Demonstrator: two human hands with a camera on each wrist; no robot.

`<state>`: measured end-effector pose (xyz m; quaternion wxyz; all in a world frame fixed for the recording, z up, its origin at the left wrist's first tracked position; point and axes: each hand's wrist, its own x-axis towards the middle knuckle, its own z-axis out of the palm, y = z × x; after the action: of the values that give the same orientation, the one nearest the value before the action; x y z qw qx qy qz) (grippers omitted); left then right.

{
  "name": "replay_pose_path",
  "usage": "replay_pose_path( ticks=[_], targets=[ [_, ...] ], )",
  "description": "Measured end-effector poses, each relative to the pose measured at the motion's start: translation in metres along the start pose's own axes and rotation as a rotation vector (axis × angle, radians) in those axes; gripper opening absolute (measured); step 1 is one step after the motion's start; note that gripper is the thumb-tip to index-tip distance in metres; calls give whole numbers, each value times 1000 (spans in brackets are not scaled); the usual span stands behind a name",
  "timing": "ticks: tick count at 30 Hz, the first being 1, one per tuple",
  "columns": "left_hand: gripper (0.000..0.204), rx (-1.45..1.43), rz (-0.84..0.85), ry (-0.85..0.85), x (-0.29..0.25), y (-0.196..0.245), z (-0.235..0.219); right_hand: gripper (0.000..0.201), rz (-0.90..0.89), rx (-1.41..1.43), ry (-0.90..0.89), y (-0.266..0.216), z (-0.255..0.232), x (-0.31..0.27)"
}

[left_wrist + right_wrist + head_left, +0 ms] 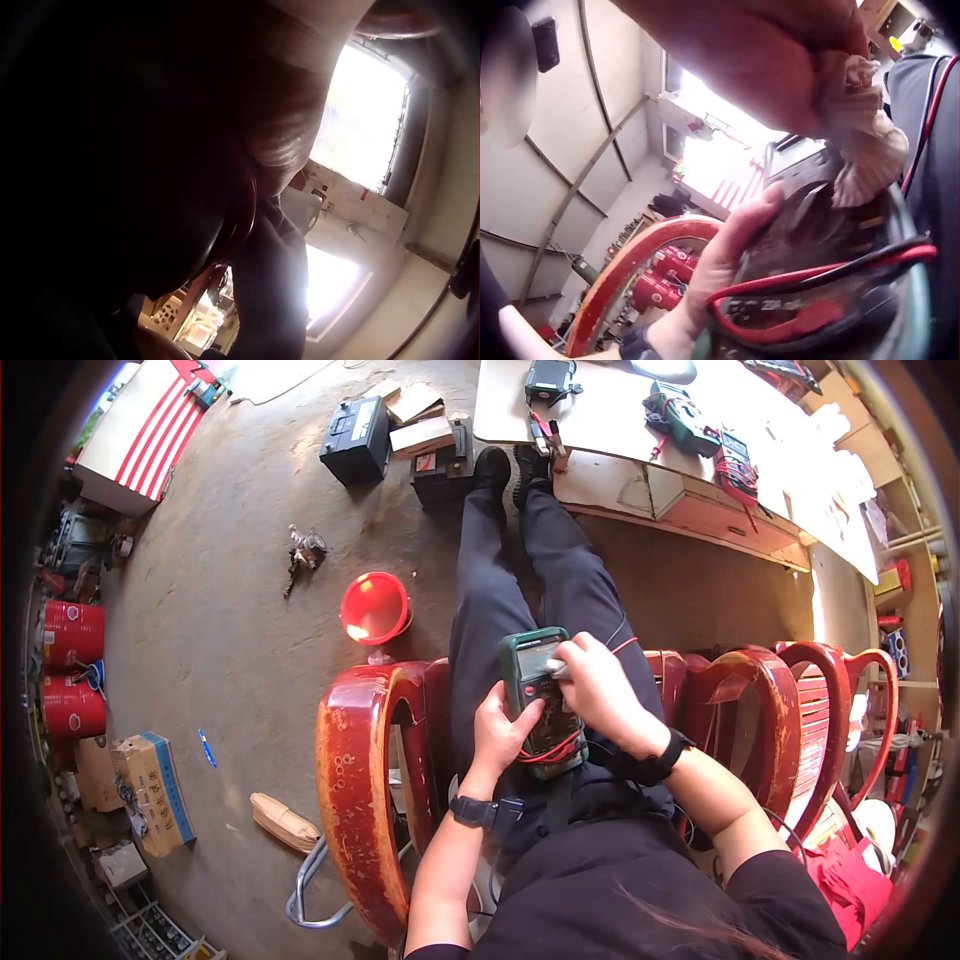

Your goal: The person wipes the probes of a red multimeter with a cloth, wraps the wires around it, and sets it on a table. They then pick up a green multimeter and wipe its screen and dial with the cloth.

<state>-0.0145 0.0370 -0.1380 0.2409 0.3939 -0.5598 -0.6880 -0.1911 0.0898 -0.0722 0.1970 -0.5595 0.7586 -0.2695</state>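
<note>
A digital multimeter [553,732] in a green case rests over the seated person's lap in the head view, its screen toward the far end. The left hand [500,732] grips its left side, with the thumb lying over the front. A crumpled white cloth [870,154] is pinched in the right hand [603,690] against the upper part of the meter, beside the screen. Red and black test leads [825,271] loop across the meter's lower end. The left wrist view is mostly dark, and the left fingers behind the meter are hidden.
Red wooden armrests [350,790] flank the person. On the floor ahead are a red bucket [402,625], a small metal part [304,550] and a black battery [355,440]. A workbench [610,430] with other meters [690,425] stands at the far right.
</note>
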Motion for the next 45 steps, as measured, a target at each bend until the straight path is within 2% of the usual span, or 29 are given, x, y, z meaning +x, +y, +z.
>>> replay_pose_path(
  ticks=[3, 5, 7, 8, 9, 11, 13, 14, 15, 17, 18, 19, 21, 24, 28, 31, 33, 35, 37, 39, 42, 45],
  targets=[
    [32, 99, -7, -32, 0, -3, -6, 20, -83, 108, 21, -19, 14, 6],
    [33, 2, 23, 26, 1, -4, -3, 22, -99, 276, -25, -20, 13, 12],
    [36, 23, 28, 7, 2, -5, -7, 24, 6, 526, -159, -17, -4, 17],
    [36, 63, 27, -23, 2, 0, -7, 23, 267, 809, -323, -19, -23, 19],
    [36, 100, 25, -53, 1, 6, -6, 20, 249, 930, -241, -8, -27, 18],
    [35, 64, 7, -57, 0, 9, -5, 26, 390, 1146, 11, 8, -31, 16],
    [35, -12, -1, -66, 2, 2, -5, 31, 427, 1469, 60, 19, -43, 16],
    [36, 5, 18, -62, 3, 1, -4, 38, 406, 1533, 57, 18, -45, 15],
    [36, -1, 19, -63, 3, 0, -3, 38, 406, 1527, 57, 19, -44, 13],
    [37, -43, 1, -61, 2, 0, -3, 38, 234, 979, -86, 31, -27, 10],
    [37, -42, 5, -55, 3, 1, -3, 36, -78, 357, -20, 37, -16, 12],
    [37, -29, 7, -52, 2, 2, -3, 28, 0, 278, 24, 38, -3, 5],
    [36, -12, 2, -42, 0, 2, -6, 27, 127, 282, 58, 28, 5, 6],
    [35, -38, -42, -11, 1, 4, -7, 27, 116, 244, 85, 15, 10, 13],
    [32, -67, 18, -35, 2, -4, -5, 31, 93, 208, 17, -2, 6, 17],
    [32, -24, -6, 1, 0, -3, -4, 30, 116, 108, 76, 19, 2, 19],
    [34, 5, 16, -9, 0, -2, -2, 32, 220, 68, 30, 32, -7, 21],
    [33, 57, 35, -18, 2, -3, -2, 33, 215, 113, 47, 31, -7, 17],
    [33, -28, -7, -32, 1, 0, -3, 34, 185, 130, 60, 21, -4, 18],
    [33, -21, -1, -42, 3, -3, -4, 35, 87, 134, 93, 14, 10, 20],
    [35, -32, 10, -5, 2, -3, -7, 37, 87, 119, 29, -6, 16, 23],
    [34, 0, 43, 6, 0, -3, -5, 37, 142, 106, -10, 4, 10, 24]
  ],
)
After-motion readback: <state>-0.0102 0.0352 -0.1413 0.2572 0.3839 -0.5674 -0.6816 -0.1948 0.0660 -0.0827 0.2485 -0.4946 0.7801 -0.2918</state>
